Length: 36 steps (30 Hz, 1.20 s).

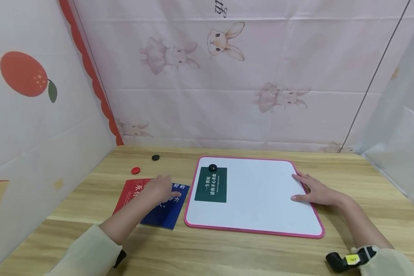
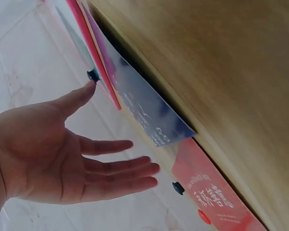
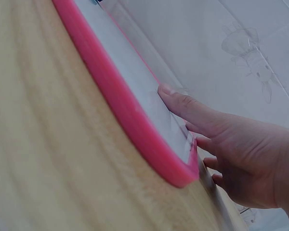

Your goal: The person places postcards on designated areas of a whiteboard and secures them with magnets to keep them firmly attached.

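A whiteboard (image 1: 262, 195) with a pink rim lies flat on the table. On its left part is a green card (image 1: 203, 188) with white writing, and a round black magnet (image 1: 212, 167) sits at that card's top edge. My right hand (image 1: 315, 191) rests at the board's right edge, thumb and fingertips over the rim. Left of the board lie a blue card (image 1: 167, 214) and a red card (image 1: 129, 191), side by side. Over these two cards is my left hand (image 1: 158, 189), fingers extended and holding nothing; in the left wrist view the palm (image 2: 38, 154) shows bare.
Behind the cards lie a red magnet (image 1: 135, 170) and another black magnet (image 1: 155, 157). The wooden table (image 1: 227, 253) meets a printed cloth wall (image 1: 200, 115) at the back. Further cloth walls stand at left and right.
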Each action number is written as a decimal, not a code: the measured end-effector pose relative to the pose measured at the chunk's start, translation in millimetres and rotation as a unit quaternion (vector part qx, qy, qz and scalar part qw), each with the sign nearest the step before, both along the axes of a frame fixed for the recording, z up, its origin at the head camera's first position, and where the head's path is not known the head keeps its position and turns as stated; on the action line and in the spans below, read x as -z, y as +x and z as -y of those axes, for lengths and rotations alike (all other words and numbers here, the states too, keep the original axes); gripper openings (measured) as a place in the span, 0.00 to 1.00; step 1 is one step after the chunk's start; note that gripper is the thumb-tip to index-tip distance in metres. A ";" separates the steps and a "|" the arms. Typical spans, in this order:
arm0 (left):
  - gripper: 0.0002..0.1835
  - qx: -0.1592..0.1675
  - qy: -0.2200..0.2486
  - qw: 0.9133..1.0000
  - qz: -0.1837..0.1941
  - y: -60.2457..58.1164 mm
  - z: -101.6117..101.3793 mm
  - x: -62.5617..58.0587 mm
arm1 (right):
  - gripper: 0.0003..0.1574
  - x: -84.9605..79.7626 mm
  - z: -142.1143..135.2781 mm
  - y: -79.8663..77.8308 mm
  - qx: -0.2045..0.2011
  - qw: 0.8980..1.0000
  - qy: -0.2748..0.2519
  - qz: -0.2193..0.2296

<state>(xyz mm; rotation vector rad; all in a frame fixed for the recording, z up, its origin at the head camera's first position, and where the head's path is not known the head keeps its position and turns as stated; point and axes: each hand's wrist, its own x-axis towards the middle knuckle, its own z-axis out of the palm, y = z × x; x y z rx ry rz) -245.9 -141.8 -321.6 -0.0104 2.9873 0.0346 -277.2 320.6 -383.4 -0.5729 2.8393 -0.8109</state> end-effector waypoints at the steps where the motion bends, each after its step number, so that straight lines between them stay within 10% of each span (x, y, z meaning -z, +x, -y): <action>1: 0.38 -0.006 0.000 1.000 0.007 1.5 1.3 0.1 | 0.56 -0.4 -0.1 -0.2 0.000 1.000 0.001 -0.001; 36: 0.47 0.008 0.056 0.998 0.025 -16.0 23.0 19.9 | 0.54 1.1 0.0 0.2 -0.013 1.000 -0.015 -0.014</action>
